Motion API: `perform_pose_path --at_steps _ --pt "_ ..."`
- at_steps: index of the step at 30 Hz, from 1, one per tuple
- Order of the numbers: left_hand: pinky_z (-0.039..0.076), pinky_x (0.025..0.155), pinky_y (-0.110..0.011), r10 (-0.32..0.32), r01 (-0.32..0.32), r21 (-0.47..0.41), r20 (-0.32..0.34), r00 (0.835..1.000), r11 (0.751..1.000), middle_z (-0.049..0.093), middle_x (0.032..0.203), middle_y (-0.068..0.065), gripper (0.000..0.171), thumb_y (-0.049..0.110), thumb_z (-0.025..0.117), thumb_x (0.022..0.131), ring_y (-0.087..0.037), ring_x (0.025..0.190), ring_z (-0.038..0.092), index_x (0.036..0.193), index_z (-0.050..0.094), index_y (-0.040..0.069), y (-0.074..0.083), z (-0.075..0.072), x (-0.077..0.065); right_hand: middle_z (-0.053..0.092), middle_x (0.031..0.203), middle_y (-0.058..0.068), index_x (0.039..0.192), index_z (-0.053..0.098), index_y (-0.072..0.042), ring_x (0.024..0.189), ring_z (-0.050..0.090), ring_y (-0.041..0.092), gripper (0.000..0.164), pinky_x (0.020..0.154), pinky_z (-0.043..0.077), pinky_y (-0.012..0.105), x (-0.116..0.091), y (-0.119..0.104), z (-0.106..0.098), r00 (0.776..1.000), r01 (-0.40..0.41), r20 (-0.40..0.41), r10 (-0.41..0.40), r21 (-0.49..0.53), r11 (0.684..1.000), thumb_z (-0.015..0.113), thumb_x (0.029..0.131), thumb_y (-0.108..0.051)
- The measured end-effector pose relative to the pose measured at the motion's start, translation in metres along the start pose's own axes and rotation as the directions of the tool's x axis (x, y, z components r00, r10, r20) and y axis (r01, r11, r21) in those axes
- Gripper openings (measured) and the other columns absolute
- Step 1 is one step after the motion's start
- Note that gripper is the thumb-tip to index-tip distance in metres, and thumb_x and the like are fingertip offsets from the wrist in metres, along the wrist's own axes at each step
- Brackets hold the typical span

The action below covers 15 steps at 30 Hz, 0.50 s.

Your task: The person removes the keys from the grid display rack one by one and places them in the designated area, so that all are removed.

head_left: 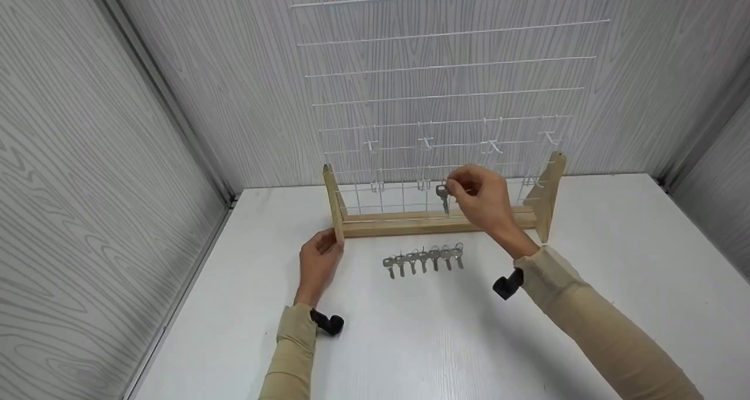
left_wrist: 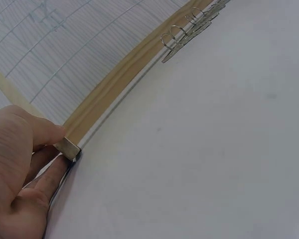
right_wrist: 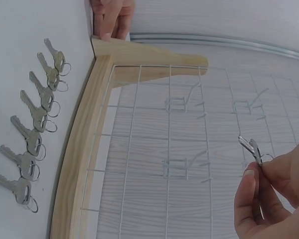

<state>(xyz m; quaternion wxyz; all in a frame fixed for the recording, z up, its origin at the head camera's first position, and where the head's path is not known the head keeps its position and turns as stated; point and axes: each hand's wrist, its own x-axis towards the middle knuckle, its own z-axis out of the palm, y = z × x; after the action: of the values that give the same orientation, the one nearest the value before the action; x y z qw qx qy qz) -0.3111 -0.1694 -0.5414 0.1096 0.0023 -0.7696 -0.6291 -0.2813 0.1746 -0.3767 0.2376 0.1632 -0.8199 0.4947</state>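
Observation:
My right hand (head_left: 483, 198) pinches a silver key (head_left: 443, 195) with a small ring, its blade pointing down in front of the wire grid (head_left: 445, 96). In the right wrist view the held key (right_wrist: 250, 145) shows between thumb and fingertips, apart from the hooks. My left hand (head_left: 318, 265) grips the front end of the left side piece of the wooden stand (head_left: 410, 228); the left wrist view shows thumb and fingers on either side of that wood end (left_wrist: 69, 148). Several more keys (head_left: 423, 260) with rings lie in a row on the table before the stand.
White hooks (head_left: 492, 146) hang in two rows on the lower part of the grid. The stand's right side piece (head_left: 548, 195) rises behind my right wrist. Wood-grain panels (head_left: 88, 154) enclose the white table (head_left: 398, 341) at the back and sides.

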Motion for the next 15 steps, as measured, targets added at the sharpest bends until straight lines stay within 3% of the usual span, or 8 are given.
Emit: perform_pose_path --at_steps 8,15 --pt "0.058 0.109 -0.037 0.010 -0.011 -0.009 -0.005 1.000 1.000 0.072 0.134 -0.016 0.035 0.006 0.071 0.099 -0.027 0.128 0.069 0.134 0.070 0.003 0.001 -0.001 -0.001 0.080 0.095 0.013 0.105 0.079 -0.002 0.082 0.071 0.023 0.010 0.070 0.053 0.014 -0.007 0.015 -0.005 1.000 -0.023 -0.001 0.023 -0.028 0.999 0.071 0.101 -0.005" --pt "0.058 0.108 -0.037 0.016 -0.016 -0.013 0.001 1.000 1.000 0.073 0.133 -0.016 0.034 0.006 0.071 0.100 -0.027 0.127 0.069 0.134 0.070 0.003 0.001 -0.001 -0.002 0.079 0.094 0.015 0.104 0.079 -0.001 0.080 0.067 0.016 0.010 0.070 0.051 0.014 -0.009 0.032 -0.010 0.995 -0.099 -0.014 0.098 -0.064 0.993 0.071 0.101 -0.006"
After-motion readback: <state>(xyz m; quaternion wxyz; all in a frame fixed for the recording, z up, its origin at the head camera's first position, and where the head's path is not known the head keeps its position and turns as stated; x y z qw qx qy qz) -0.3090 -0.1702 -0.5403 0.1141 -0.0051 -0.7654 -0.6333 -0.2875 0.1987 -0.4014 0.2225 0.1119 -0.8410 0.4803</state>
